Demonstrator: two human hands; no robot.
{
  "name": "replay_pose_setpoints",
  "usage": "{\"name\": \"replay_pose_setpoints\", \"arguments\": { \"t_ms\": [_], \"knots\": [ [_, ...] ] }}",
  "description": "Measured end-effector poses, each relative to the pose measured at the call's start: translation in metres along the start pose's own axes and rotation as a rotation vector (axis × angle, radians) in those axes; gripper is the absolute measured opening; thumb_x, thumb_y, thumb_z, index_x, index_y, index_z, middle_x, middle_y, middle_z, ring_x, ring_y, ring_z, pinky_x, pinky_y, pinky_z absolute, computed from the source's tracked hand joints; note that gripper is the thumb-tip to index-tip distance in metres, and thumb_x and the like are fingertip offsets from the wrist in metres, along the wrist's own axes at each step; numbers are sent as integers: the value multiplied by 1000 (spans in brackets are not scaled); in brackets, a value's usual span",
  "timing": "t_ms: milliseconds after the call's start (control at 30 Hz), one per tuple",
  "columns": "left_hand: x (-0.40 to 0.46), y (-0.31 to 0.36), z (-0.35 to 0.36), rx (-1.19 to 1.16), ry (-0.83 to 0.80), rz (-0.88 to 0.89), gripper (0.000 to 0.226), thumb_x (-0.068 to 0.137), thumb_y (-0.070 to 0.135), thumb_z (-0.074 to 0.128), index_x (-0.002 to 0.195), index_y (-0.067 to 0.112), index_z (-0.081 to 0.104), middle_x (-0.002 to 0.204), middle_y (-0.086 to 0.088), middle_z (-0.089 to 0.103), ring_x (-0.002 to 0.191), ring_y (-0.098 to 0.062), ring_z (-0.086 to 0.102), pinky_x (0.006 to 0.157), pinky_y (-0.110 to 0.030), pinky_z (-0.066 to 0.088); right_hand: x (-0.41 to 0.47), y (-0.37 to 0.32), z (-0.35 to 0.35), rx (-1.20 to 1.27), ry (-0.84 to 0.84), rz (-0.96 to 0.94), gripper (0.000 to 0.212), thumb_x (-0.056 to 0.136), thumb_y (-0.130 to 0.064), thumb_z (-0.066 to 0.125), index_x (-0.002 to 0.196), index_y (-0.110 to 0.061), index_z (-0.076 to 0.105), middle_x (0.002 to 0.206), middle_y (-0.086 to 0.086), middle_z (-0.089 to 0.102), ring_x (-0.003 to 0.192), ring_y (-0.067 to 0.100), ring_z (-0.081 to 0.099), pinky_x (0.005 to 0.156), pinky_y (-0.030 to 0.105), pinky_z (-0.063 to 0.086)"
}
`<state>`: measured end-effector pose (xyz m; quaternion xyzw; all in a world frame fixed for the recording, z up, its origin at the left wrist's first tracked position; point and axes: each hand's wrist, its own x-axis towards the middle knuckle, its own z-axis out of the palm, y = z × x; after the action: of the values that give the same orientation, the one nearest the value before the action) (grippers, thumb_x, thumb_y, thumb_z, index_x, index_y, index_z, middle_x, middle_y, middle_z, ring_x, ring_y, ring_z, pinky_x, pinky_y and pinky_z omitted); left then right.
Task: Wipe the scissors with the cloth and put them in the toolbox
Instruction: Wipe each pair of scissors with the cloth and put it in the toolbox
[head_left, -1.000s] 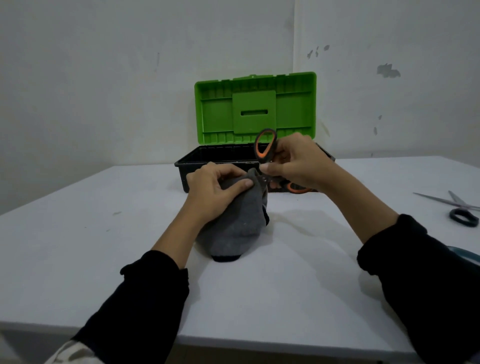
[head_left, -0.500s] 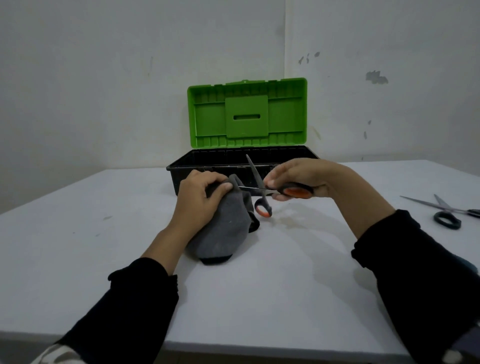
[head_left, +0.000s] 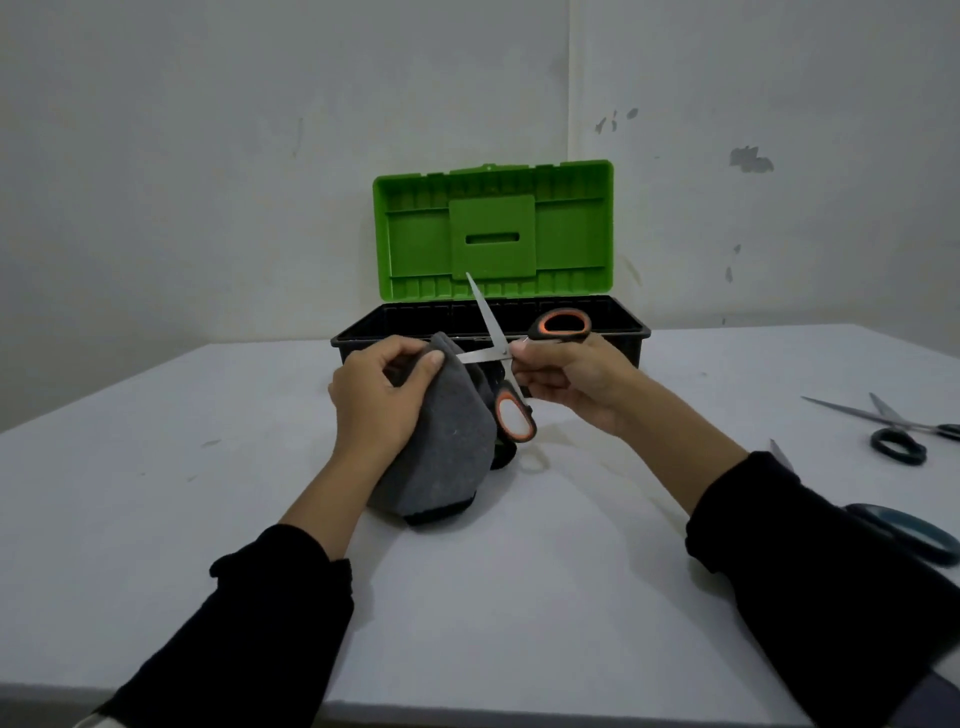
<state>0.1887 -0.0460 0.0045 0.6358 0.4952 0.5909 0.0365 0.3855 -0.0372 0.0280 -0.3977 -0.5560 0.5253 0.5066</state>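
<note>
Mid-tabletop (head_left: 545, 597), just in front of toolbox: orange-and-black scissors (head_left: 511, 364) held off the surface, blades spread in a wide V. Right hand (head_left: 569, 382) gripping near the pivot and upper handle, fingers curled tight round it; upper oval loop sticking out above the knuckles, lower loop hanging free below. One bare steel blade angled up across the green lid, thin and pointed; other blade running left into the cloth. Left hand (head_left: 376, 395) bunching grey cloth (head_left: 452, 452), thumb and fingers pinched over the fold around that blade tip. Cloth soft, fuzzy, felt-like, dark edging along the bottom, lower end resting on the tabletop. Toolbox (head_left: 491, 332) behind both hands, black rectangular plastic base, ribbed bright green lid standing upright and open; interior mostly blocked by hands and scissors, contents cannot tell. Tabletop matte white, faint scuffs. Far right: dark-handled scissors (head_left: 898, 431) lying flat with blades spread, well apart from the hands. Teal-handled scissors (head_left: 914, 535) at right edge, partly hidden by black sleeve (head_left: 810, 597). Pale wall behind, chipped paint patches.
</note>
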Motion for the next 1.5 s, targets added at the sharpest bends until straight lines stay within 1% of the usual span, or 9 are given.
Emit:
{"name": "replay_pose_setpoints", "arguments": {
  "t_ms": [100,267,400,500,600,800,1233,1433,1500],
  "knots": [
    [-1,8,-2,-39,80,28,6,80,30,69,82,25,72,78,12,69,77,-3,63,79,-29,52,0,-2,2,-48,22,-9,5,80,-8,69,76,-10,68,65,3,68,59,12,64,65,23,51],
    [-6,16,3,-74,-66,107,14,73,26,76,84,17,75,81,6,72,79,-1,64,76,-12,47,-5,-1,20,-87,-44,-37,10,81,-4,65,77,-13,65,70,5,63,60,12,60,53,16,48],
    [-6,14,2,-86,-90,64,21,65,33,82,78,20,70,77,14,68,75,1,61,75,-18,49,-6,1,30,18,1,-57,7,82,-2,66,84,-9,66,76,4,64,65,12,61,56,16,52],
    [-5,8,4,-51,-107,-12,36,57,58,76,73,26,66,73,12,68,74,-2,63,82,-41,51,-6,4,32,26,23,-87,12,82,-1,66,94,1,66,79,7,66,66,11,65,58,18,54],
    [-3,3,7,-42,-162,-47,44,56,69,65,78,32,66,79,13,70,83,-7,65,87,-49,48,-6,3,31,-1,50,-102,21,82,1,65,101,11,64,77,10,65,62,13,64,55,18,52],
    [-2,4,6,-62,-157,-82,39,60,69,58,81,38,67,78,12,71,83,-9,66,87,-50,48,-9,-5,25,-84,14,-117,6,81,2,65,78,-2,66,71,8,65,62,16,62,60,20,55],
    [-1,3,2,-97,-265,-30,37,63,65,61,89,39,65,86,16,71,91,-6,65,93,-54,43,-12,-1,30,-16,46,-139,15,84,1,64,98,7,63,76,10,61,65,14,60,55,16,51],
    [3,-8,-4,-95,-298,-90,36,62,65,62,86,39,66,85,13,72,90,-12,66,92,-55,45,-14,-10,20,26,56,-103,2,85,-2,63,83,-2,63,75,7,62,65,15,59,54,15,51],
    [3,-8,-7,-101,-316,-110,28,69,53,68,88,32,68,84,9,72,88,-13,67,89,-50,50,-14,-14,15,30,85,-115,4,86,-3,62,83,-2,64,70,6,63,61,14,58,53,14,50]
  ]
}}
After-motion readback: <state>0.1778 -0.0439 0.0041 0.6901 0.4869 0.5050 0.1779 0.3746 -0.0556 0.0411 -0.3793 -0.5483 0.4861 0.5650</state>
